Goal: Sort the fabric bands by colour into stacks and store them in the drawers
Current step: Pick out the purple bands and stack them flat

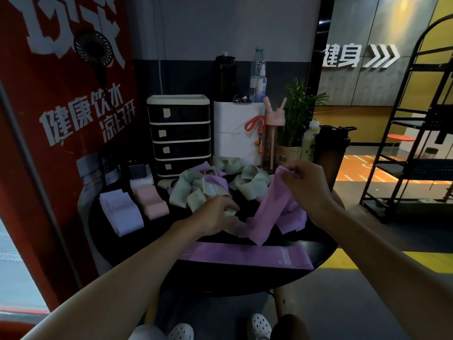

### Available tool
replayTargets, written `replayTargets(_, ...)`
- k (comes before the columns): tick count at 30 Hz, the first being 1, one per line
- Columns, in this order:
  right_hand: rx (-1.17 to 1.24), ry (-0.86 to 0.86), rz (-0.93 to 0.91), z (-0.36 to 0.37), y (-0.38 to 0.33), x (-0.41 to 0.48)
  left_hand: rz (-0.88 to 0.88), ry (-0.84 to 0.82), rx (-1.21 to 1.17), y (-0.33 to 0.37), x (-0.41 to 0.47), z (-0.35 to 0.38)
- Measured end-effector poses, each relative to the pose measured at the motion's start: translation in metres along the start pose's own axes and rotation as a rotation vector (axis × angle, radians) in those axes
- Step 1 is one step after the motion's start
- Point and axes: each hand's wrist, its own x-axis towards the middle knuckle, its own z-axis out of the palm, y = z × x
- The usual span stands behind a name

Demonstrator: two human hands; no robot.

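Stacks already stand at the left of the black counter [232, 276]: a white stack [121, 212] and, just beside it, a pink stack [152, 200]. Both are folded flat and set apart from the loose heap so that colours do not mix. Behind them the drawer unit [180, 136] has all four drawers closed, so storing looks not yet begun. Green bands [193, 190] lie tangled in the middle. The left hand [215, 217] sits low at the heap's near edge, fingers curled on a green band [230, 213], probably to keep it out of the way. The right hand [306, 185] is raised, fingertips pinching the top end of a purple band [269, 204] that hangs down to the counter, likely lifted to free it from the tangle. Another purple band [247, 255] lies flat along the near edge, seemingly the start of a purple stack.
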Motion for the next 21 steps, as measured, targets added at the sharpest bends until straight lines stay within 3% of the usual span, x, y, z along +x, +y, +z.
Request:
replayTargets(3,-0.018,0.004,0.039,-0.003,0.013,-0.004,-0.016,-0.101,0.098,-0.010,0.002,0.013)
replayTargets(9,-0.057,0.015,0.071,-0.005,0.032,-0.008,0.055,-0.087,0.387,-0.003,0.010,0.006)
replayTargets(13,-0.057,0.027,0.056,-0.005,0.033,-0.008,0.080,0.059,0.394,0.000,0.013,0.001)
replayTargets(17,-0.014,0.086,0.063,-0.008,0.034,-0.005,-0.023,0.397,0.216,-0.010,0.024,-0.015)
replayTargets(21,0.011,0.115,0.061,-0.006,0.030,-0.003,0.020,0.381,0.169,-0.004,0.024,-0.020)
